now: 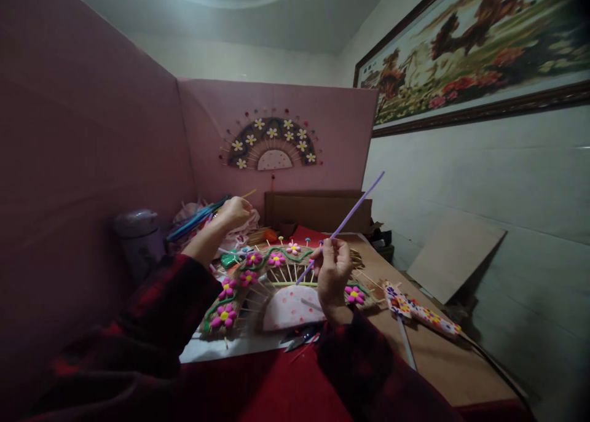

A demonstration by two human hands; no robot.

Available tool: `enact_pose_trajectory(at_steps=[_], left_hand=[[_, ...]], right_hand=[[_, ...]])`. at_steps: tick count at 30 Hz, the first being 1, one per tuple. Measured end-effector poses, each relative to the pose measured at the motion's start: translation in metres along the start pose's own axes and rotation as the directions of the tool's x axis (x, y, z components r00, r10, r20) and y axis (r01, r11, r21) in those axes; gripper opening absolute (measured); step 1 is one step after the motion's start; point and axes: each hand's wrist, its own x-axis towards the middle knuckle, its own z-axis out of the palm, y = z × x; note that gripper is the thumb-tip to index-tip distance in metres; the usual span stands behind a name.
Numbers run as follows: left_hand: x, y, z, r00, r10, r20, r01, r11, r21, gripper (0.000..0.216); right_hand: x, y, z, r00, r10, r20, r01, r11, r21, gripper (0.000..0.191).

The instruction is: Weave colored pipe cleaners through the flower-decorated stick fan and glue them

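Note:
In the head view, my right hand (332,268) pinches a purple pipe cleaner (357,209) that slants up to the right. Below lies a fan-shaped craft (244,299) of brown burlap and thin sticks, bearing pink flowers with yellow centres and a green wavy trim. Its white half-round base (286,308) has red dots, and my right hand covers part of its right side. My left hand (237,212) reaches to the back left, fingers closed around a thin yellow pipe cleaner (249,194), beside a pile of blue and other coloured pipe cleaners (196,220).
A finished-looking fan (273,140) with white flowers hangs on the pink panel behind. A flower-patterned glue gun (421,311) with a cord lies at the right. Dark-handled scissors (299,338) rest at the front, a flask (141,241) stands left, and cardboard (318,212) leans behind.

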Motion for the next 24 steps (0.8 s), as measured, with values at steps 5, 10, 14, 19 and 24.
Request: enact_pose_trajectory(at_steps=[5, 10, 14, 19, 24], left_hand=[[-0.038, 0.037, 0.010, 0.985, 0.118, 0.122, -0.103, 0.987, -0.126, 0.016], [-0.087, 0.064, 0.033, 0.843, 0.240, 0.480, 0.019, 0.880, -0.474, 0.035], [-0.113, 0.064, 0.058, 0.840, 0.257, 0.479, 0.053, 0.838, -0.543, 0.029], [-0.130, 0.056, 0.079, 0.867, 0.228, 0.443, 0.080, 0.814, -0.576, 0.018], [-0.120, 0.041, 0.066, 0.925, 0.151, 0.349, 0.019, 0.898, -0.440, 0.022]], right_hand=[[0.000, -0.001, 0.000, 1.000, -0.005, 0.007, 0.005, 1.000, 0.022, 0.018], [0.001, -0.001, 0.000, 1.000, 0.016, 0.014, -0.017, 0.997, 0.073, 0.022], [0.004, 0.000, -0.002, 1.000, 0.023, -0.004, -0.022, 0.995, 0.099, 0.021], [0.004, 0.000, -0.001, 1.000, 0.029, -0.002, -0.028, 0.994, 0.108, 0.021], [0.003, 0.007, -0.001, 0.990, 0.099, 0.099, -0.111, 0.985, 0.129, 0.023]])
